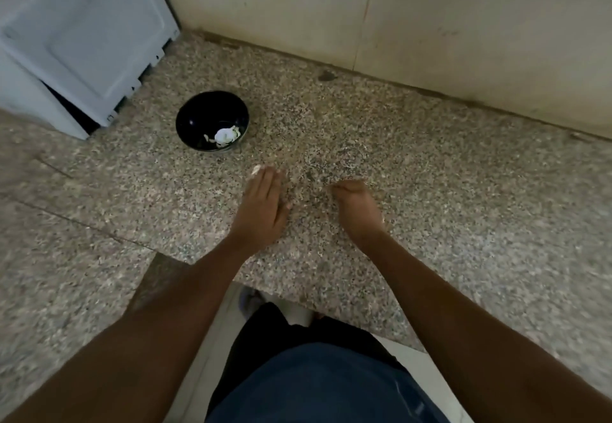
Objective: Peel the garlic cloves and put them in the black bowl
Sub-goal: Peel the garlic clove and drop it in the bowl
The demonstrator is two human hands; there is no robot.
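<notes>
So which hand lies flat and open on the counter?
The left hand: its fingers are stretched out, palm down, with a pale scrap at the fingertips. The right hand is curled into a loose fist.

We see a speckled granite desk (414,170) filling most of the view, its seam lines crossing at the left. A cream tiled wall (397,15) rises along the far edge, stained near its base. At far left stands a white appliance (76,34). Near us, pale floor (427,376) shows below the desk's edge. Light is dim and even.
</notes>
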